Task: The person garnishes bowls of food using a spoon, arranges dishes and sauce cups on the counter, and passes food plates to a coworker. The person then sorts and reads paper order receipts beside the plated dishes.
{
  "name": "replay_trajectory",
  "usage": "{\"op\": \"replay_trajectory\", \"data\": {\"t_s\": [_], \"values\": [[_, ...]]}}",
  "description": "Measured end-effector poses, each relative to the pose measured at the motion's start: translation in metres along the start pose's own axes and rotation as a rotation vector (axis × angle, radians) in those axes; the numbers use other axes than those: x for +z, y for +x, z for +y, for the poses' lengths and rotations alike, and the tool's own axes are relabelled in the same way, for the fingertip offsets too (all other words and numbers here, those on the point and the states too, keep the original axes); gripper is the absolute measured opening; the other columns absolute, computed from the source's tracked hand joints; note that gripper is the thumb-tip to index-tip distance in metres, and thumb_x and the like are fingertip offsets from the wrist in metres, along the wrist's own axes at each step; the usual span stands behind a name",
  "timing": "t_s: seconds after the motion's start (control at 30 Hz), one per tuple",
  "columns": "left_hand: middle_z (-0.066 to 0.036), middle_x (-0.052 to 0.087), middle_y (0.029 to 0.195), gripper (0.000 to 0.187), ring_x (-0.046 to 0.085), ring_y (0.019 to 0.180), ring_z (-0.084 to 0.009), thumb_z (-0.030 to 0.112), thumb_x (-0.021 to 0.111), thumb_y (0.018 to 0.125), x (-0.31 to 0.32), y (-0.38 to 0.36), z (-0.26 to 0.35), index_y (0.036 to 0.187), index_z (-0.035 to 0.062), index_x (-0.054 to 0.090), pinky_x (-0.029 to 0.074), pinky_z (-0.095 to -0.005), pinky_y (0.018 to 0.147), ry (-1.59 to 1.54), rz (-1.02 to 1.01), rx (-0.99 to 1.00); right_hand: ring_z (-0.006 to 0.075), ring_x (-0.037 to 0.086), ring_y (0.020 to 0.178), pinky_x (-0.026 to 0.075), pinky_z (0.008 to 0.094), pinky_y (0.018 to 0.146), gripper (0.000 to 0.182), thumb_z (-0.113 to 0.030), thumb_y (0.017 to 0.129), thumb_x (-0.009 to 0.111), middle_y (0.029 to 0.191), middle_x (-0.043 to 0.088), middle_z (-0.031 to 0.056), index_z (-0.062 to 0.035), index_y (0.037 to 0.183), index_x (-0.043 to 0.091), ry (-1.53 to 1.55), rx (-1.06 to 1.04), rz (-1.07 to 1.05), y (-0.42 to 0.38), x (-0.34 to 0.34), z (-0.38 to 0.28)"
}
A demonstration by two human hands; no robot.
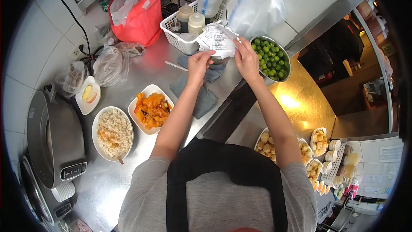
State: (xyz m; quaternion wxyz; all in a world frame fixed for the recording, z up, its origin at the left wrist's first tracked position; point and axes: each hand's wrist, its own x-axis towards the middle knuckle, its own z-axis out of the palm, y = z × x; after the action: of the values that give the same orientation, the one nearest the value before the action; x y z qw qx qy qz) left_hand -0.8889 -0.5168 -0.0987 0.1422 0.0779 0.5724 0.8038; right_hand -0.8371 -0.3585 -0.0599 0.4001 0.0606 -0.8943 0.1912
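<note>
A stack of printed paper receipts (222,44) is held up in front of the white basket. My left hand (199,66) pinches its lower left edge, thumb and fingers together. At the right edge, my right hand (247,59) grips the same papers between thumb and fingers. Folded grey cloths (195,96) lie on the counter below my hands, and a white pen-like stick (176,66) rests beside them. Close to my right hand stands a metal bowl (288,69) full of small green citrus fruits (269,58).
Left of my arms are a bowl of rice (113,131), a dish of orange-sauced food (152,109) and a dark cooker (56,137). Behind are a white basket (174,38) with bottles and a red bag (139,21). Dishes of fried food (319,141) stand at right.
</note>
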Motion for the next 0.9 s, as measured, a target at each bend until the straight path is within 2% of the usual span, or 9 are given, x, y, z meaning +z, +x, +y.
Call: {"op": "replay_trajectory", "data": {"t_s": [0.2,0.27,0.3,0.37,0.5,0.57,0.63,0.77,0.9], "values": [[0.001,0.064,0.076,0.019,0.051,0.061,-0.004,0.014,0.053,0.08,0.0,0.0,-0.002,0.087,0.0033,0.067,0.036,-0.0177,0.053,-0.016,-0.005,0.011,0.0285,0.061,0.081,0.049,0.0321,0.067,0.031,0.002,0.074,0.058,0.11,0.055,0.0151,-0.0021,0.104,0.058,0.004,-0.033,-0.013,0.0,-0.002,-0.003],[0.001,0.063,0.072,0.017,0.05,0.058,-0.0039,0.013,0.054,0.08,0.001,-0.001,0.0,0.085,0.0028,0.068,0.035,-0.0173,0.051,-0.035,0.008,0.014,0.0306,0.057,0.092,0.048,0.0362,0.075,0.027,-0.001,0.073,0.058,0.106,0.056,0.0127,0.0001,0.1,0.057,0.018,-0.03,-0.031,0.0,-0.002,-0.005],[0.001,0.064,0.076,0.019,0.051,0.062,-0.0042,0.014,0.053,0.08,0.002,-0.002,0.001,0.086,0.0035,0.067,0.036,-0.0178,0.054,-0.028,-0.007,0.002,0.0306,0.057,0.092,0.048,0.0362,0.075,0.027,-0.001,0.073,0.058,0.106,0.056,0.0127,0.0001,0.1,0.057,0.018,-0.031,-0.03,0.001,-0.002,-0.006],[0.0,0.065,0.08,0.02,0.051,0.066,-0.0045,0.016,0.052,0.08,0.004,-0.005,0.006,0.087,0.0042,0.067,0.037,-0.0182,0.057,-0.02,-0.023,-0.009,0.0308,0.056,0.092,0.047,0.0367,0.075,0.026,-0.005,0.072,0.061,0.106,0.056,0.0125,-0.0001,0.098,0.058,-0.041,-0.208,-0.042,0.004,-0.003,-0.01],[0.001,0.064,0.084,0.018,0.052,0.067,-0.0048,0.015,0.053,0.081,0.012,-0.008,0.015,0.087,0.0059,0.067,0.037,-0.0187,0.058,-0.029,-0.134,0.141,0.032,0.057,0.086,0.048,0.0367,0.071,0.022,-0.006,0.073,0.062,0.101,0.057,0.0139,-0.0006,0.095,0.059,-0.012,-0.223,-0.059,0.006,0.005,-0.003],[0.001,0.063,0.084,0.017,0.052,0.068,-0.0048,0.015,0.053,0.081,0.012,-0.004,0.012,0.087,0.0061,0.066,0.038,-0.0187,0.058,-0.065,-0.141,0.2,0.0337,0.058,0.079,0.048,0.0373,0.067,0.016,-0.004,0.076,0.059,0.095,0.058,0.0155,-0.0011,0.092,0.059,0.101,-0.004,0.004,0.008,0.009,0.001],[0.001,0.062,0.081,0.014,0.052,0.066,-0.0045,0.014,0.054,0.08,0.009,0.002,0.004,0.087,0.0055,0.064,0.037,-0.0181,0.056,-0.022,0.005,0.092,0.0343,0.058,0.077,0.047,0.0376,0.066,0.013,-0.003,0.077,0.058,0.092,0.058,0.0158,-0.0011,0.09,0.059,0.107,0.01,0.034,0.01,0.01,0.003],[0.003,0.059,0.074,0.012,0.05,0.062,-0.004,0.012,0.056,0.08,0.013,0.0,-0.006,0.087,0.0045,0.061,0.036,-0.0172,0.053,0.057,-0.027,0.018,0.0347,0.057,0.075,0.047,0.0381,0.063,0.009,-0.001,0.078,0.056,0.086,0.057,0.0155,-0.0007,0.087,0.058,0.12,0.044,0.057,0.012,0.008,0.002],[0.003,0.056,0.067,0.01,0.046,0.056,-0.0026,0.012,0.06,0.079,0.023,0.009,-0.023,0.084,0.0029,0.062,0.036,-0.0176,0.05,0.124,-0.109,0.082,0.0348,0.057,0.073,0.046,0.0382,0.062,0.009,-0.001,0.078,0.056,0.083,0.057,0.0153,-0.0007,0.087,0.058,0.134,0.039,0.06,0.013,0.009,0.001]]}}
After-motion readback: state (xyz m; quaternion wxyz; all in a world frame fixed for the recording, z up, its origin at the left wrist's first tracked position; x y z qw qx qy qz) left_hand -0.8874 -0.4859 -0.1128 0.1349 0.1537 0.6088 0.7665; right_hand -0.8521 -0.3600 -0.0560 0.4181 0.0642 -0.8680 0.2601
